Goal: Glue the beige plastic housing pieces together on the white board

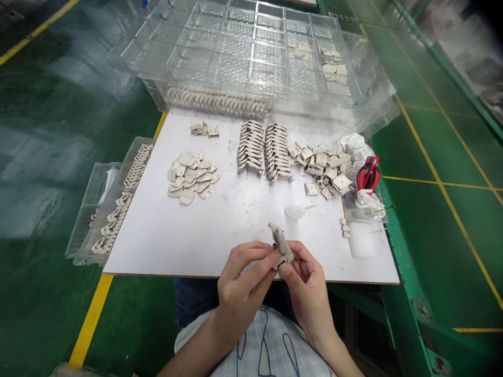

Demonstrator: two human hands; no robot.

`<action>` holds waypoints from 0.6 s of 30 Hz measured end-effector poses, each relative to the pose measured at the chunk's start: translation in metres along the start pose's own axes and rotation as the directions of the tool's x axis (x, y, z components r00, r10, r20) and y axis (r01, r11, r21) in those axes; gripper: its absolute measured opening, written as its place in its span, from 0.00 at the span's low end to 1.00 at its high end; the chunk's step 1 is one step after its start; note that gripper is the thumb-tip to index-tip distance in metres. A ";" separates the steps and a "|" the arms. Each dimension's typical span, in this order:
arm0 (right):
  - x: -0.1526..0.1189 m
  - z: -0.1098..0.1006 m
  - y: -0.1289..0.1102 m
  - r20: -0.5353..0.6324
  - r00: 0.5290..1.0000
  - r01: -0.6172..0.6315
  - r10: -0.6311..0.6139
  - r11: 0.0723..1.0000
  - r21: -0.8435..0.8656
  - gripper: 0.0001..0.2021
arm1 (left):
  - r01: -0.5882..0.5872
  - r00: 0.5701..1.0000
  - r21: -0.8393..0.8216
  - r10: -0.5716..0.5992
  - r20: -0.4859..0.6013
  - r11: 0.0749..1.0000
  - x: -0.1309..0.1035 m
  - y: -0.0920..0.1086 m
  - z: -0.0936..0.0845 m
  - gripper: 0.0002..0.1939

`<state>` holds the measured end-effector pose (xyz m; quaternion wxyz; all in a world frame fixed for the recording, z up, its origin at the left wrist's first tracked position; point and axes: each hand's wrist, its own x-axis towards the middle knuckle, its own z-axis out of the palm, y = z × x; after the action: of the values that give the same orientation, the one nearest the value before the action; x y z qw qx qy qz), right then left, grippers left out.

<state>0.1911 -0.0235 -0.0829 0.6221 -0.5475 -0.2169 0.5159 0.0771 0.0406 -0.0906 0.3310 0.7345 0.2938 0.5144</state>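
Between my two hands, over the board's front edge, is a beige plastic part with a curved upper end. The fingers of my left hand pinch it from the left, and my right hand grips its lower end. Fingertips hide some of the part. Beyond them a small white squeeze bottle lies on the white board. Two stacked rows of similar parts, a left row and a right row, stand farther back. Loose flat beige pieces form a pile at left.
Square beige pieces are heaped at right, near crumpled white tissue and a red-and-black object. A clear compartment tray spans the back. Smaller trays with parts flank the left edge. A white block sits front right.
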 end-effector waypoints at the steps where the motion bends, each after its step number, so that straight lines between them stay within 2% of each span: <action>1: 0.000 0.002 0.001 -0.011 1.000 0.000 0.000 1.000 0.017 0.13 | -0.005 1.000 0.010 0.005 0.002 1.000 0.001 0.000 0.000 0.21; 4: 0.001 0.006 0.002 -0.049 0.999 0.012 -0.012 1.000 0.009 0.12 | 0.010 1.000 0.014 -0.010 -0.008 1.000 -0.001 -0.005 0.000 0.20; 10: 0.004 0.009 -0.006 -0.091 0.994 0.040 -0.054 0.989 -0.144 0.14 | 0.002 0.998 -0.023 -0.003 -0.066 1.000 -0.005 -0.017 0.000 0.19; 15: -0.003 0.011 -0.010 -0.041 0.973 0.203 -0.228 0.924 -0.322 0.10 | 0.023 0.999 -0.079 -0.026 -0.037 0.997 -0.008 -0.016 -0.005 0.22; 18: -0.009 0.012 -0.013 0.002 0.947 0.296 -0.322 0.866 -0.403 0.09 | -0.009 0.999 -0.107 0.005 -0.035 0.994 -0.010 -0.012 -0.007 0.22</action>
<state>0.1828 -0.0236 -0.0645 0.5787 -0.6372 -0.3818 0.3366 0.0665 0.0412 -0.1042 0.3628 0.7077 0.2691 0.5433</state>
